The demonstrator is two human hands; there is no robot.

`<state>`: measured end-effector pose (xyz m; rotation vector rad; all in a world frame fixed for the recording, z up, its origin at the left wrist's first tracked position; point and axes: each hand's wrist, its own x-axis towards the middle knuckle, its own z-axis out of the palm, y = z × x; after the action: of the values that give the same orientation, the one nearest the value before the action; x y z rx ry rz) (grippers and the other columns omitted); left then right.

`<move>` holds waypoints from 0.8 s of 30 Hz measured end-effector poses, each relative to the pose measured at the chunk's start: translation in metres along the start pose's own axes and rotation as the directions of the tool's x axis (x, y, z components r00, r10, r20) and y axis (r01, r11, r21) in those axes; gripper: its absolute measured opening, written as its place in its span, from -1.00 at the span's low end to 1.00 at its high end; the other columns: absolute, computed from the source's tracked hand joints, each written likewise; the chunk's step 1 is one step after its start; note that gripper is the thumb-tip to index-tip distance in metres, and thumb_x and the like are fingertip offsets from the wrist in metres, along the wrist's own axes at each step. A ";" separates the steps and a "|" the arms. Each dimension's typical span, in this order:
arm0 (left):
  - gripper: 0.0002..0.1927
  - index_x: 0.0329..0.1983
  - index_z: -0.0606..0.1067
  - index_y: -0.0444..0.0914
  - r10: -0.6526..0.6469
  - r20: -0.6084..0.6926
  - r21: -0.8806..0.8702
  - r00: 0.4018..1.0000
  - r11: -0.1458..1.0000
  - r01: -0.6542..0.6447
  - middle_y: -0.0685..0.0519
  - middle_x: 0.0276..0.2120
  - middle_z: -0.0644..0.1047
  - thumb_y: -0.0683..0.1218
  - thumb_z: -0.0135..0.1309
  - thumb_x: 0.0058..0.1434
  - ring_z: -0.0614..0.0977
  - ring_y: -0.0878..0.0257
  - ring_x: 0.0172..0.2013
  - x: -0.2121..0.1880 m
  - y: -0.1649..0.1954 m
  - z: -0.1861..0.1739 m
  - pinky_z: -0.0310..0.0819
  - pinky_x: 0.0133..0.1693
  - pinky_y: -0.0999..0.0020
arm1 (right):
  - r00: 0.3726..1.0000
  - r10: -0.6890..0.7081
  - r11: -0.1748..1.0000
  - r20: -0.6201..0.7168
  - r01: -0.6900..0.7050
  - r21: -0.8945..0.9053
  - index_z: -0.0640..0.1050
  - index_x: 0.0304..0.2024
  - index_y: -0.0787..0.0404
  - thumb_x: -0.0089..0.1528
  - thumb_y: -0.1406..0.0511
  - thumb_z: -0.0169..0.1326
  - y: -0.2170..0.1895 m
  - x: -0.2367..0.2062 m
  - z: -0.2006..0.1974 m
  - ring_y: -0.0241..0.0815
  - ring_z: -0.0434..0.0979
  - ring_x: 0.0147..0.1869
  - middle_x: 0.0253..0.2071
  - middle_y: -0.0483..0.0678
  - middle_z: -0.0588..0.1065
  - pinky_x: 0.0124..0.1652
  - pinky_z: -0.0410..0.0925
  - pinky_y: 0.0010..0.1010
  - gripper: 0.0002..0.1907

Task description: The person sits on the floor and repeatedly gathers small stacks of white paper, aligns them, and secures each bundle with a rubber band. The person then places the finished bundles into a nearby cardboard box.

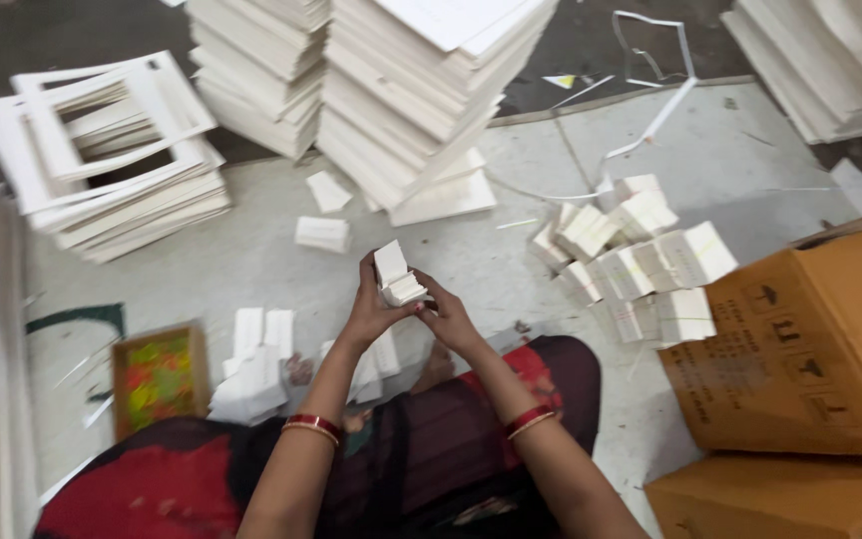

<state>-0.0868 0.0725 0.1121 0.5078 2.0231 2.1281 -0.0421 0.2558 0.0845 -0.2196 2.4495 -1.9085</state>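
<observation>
Both hands are meeting above the lap: the left hand (369, 304) is closing around a small stack of white paper cards (395, 276), while the right hand (448, 317) is pinching its near edge. Loose white cards (261, 369) are lying unsorted near the left knee. Farther right, a heap of banded white card bundles (641, 262) is sitting finished beside brown cardboard cartons (800, 349). Farthest off, tall white sheet stacks (401, 100) are waiting.

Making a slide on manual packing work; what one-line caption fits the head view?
Seated on the floor, both hands, left hand and right hand, hold a small stack of white cards among paper piles.
</observation>
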 end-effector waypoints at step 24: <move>0.46 0.53 -0.19 -0.23 -0.136 0.063 0.337 0.989 0.935 0.107 -0.22 0.37 0.25 -0.19 0.54 -0.33 0.32 -0.07 0.36 0.042 -0.062 0.015 0.25 0.32 0.13 | 0.938 0.301 0.871 -0.170 -0.198 0.449 -0.16 0.57 0.13 0.41 -0.16 -0.48 0.040 0.055 0.000 -0.11 -0.21 0.68 0.63 -0.05 -0.16 0.50 -0.19 -0.24 -0.18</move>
<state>-0.1272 0.1056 0.0570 0.4926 2.3107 1.6712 -0.0998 0.2580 0.0487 0.3427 1.9670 -2.3839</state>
